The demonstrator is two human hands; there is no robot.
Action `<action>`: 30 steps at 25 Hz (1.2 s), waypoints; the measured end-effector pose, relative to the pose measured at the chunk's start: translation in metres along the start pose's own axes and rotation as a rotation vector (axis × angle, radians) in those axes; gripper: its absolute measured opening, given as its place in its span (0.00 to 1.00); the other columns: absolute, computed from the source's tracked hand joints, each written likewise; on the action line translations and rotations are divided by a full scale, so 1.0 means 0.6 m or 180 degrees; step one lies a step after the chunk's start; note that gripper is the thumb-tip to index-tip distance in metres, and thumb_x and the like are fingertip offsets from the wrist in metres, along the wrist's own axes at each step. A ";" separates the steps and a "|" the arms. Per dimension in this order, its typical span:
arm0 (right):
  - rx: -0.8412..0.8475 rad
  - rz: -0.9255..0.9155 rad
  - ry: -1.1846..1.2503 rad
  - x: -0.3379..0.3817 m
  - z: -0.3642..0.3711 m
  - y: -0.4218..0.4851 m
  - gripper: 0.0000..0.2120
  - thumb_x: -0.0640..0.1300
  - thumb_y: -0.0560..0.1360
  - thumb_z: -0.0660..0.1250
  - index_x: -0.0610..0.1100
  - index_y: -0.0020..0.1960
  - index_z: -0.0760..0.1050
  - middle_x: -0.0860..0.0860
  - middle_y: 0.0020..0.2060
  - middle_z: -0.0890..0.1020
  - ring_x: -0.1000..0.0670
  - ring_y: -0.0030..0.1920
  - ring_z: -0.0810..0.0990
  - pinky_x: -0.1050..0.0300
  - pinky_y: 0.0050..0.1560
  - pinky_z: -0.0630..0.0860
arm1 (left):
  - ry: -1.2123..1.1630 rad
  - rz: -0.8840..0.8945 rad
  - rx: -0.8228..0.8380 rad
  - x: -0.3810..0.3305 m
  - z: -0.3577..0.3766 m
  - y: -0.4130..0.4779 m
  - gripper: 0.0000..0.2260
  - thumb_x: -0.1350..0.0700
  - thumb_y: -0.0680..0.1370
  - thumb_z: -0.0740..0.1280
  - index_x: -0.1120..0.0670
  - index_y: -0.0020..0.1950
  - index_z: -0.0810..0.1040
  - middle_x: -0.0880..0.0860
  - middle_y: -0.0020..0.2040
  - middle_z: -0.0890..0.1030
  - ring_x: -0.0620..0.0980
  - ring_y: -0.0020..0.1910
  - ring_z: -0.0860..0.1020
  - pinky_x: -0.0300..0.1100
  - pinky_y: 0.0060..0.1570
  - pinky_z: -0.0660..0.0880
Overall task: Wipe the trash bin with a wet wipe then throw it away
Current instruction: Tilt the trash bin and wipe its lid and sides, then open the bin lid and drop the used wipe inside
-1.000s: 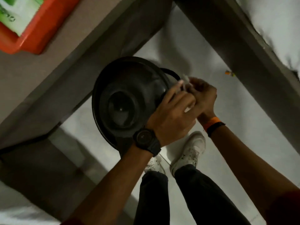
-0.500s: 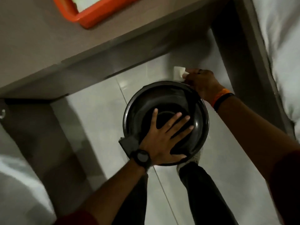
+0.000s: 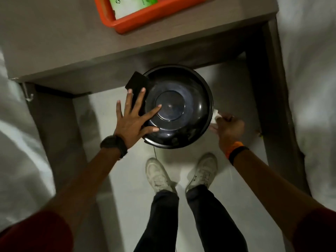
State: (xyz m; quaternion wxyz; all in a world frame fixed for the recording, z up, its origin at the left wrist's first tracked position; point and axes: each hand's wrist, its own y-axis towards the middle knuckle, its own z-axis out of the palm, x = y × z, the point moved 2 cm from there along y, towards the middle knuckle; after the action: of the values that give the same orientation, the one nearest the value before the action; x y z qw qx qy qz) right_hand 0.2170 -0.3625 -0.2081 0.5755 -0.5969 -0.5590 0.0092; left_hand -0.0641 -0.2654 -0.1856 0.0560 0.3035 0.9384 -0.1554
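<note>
A round black trash bin [image 3: 192,91] with a domed lid stands on the pale floor under the table's front edge. My left hand [image 3: 132,120] lies flat on the lid's left side, fingers spread, with the thumb on the near part of the lid. My right hand [image 3: 230,128] is at the bin's right side, pinching a small white wet wipe [image 3: 215,116] against the outer wall just below the rim. Most of the wipe is hidden by my fingers.
A grey table [image 3: 63,42] spans the top, its legs [image 3: 272,88] on both sides of the bin. An orange tray [image 3: 145,20] with a green wipe packet [image 3: 131,4] sits on it. White bedding [image 3: 309,88] lies at right and left. My feet [image 3: 160,177] stand just behind the bin.
The view swung upright over the bin. My left hand slid from the lid's near middle to its left side. My right hand brought the wipe from the far rim down the right side.
</note>
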 end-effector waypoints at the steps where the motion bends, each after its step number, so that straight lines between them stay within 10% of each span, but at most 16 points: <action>1: -0.0180 -0.0222 -0.0243 0.004 0.000 0.003 0.08 0.34 0.78 0.67 0.44 0.47 0.81 0.42 0.52 0.85 0.44 0.49 0.86 0.51 0.51 0.84 | -0.0569 -0.0558 -0.0023 -0.007 0.005 -0.014 0.34 0.29 0.71 0.61 0.32 0.74 0.51 0.52 0.80 0.41 0.63 0.77 0.38 0.73 0.68 0.47; 6: -0.0530 -0.1425 -0.1145 0.120 0.097 0.049 0.11 0.41 0.78 0.67 0.45 0.58 0.83 0.47 0.55 0.86 0.49 0.58 0.83 0.66 0.59 0.74 | -0.2426 -0.1887 -0.0106 -0.034 0.030 -0.004 0.48 0.37 0.66 0.74 0.38 0.77 0.46 0.57 0.79 0.38 0.65 0.77 0.42 0.65 0.75 0.52; 10: -0.0571 -0.1445 -0.1125 0.098 0.107 0.041 0.08 0.43 0.78 0.67 0.46 0.55 0.82 0.49 0.52 0.86 0.52 0.55 0.84 0.58 0.61 0.80 | -0.1953 -0.0966 0.0322 0.018 0.015 0.034 0.51 0.39 0.65 0.76 0.41 0.77 0.46 0.59 0.79 0.42 0.65 0.76 0.54 0.64 0.73 0.59; 16: -0.0755 -0.1122 -0.0757 -0.041 -0.001 -0.058 0.06 0.37 0.79 0.67 0.45 0.51 0.81 0.48 0.47 0.84 0.62 0.43 0.82 0.60 0.55 0.83 | -0.1316 0.0220 0.0944 0.030 0.002 0.055 0.52 0.46 0.63 0.79 0.42 0.77 0.49 0.58 0.80 0.42 0.58 0.79 0.43 0.58 0.75 0.47; 19: -0.0886 -0.0930 -0.0641 -0.026 -0.005 -0.051 0.09 0.37 0.78 0.68 0.43 0.57 0.81 0.47 0.53 0.85 0.50 0.55 0.84 0.52 0.60 0.82 | -0.1473 -0.0070 0.1064 0.020 0.010 0.050 0.51 0.48 0.65 0.79 0.39 0.77 0.48 0.55 0.80 0.41 0.63 0.78 0.42 0.63 0.76 0.48; 24: -0.1186 -0.1183 -0.0941 0.017 -0.044 -0.084 0.12 0.39 0.78 0.69 0.42 0.61 0.81 0.46 0.57 0.85 0.58 0.54 0.79 0.80 0.49 0.71 | -0.2075 -0.0967 0.0307 0.024 -0.016 -0.020 0.37 0.45 0.75 0.69 0.43 0.77 0.51 0.52 0.80 0.44 0.60 0.78 0.41 0.58 0.74 0.49; 30: -0.0963 -0.1329 -0.0940 0.000 -0.109 -0.183 0.12 0.39 0.77 0.71 0.40 0.60 0.81 0.44 0.57 0.84 0.53 0.57 0.81 0.58 0.58 0.80 | -0.2501 -0.2657 -0.0984 0.026 -0.037 -0.240 0.17 0.55 0.82 0.59 0.54 0.71 0.69 0.56 0.72 0.67 0.55 0.72 0.65 0.49 0.72 0.63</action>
State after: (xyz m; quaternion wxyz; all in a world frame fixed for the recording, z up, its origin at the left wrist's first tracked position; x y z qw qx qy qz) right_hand 0.1877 -0.4387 -0.1094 0.3818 -0.5402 -0.7424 -0.1060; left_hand -0.1616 -0.3602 -0.1305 0.3770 -0.1831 0.8991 -0.1265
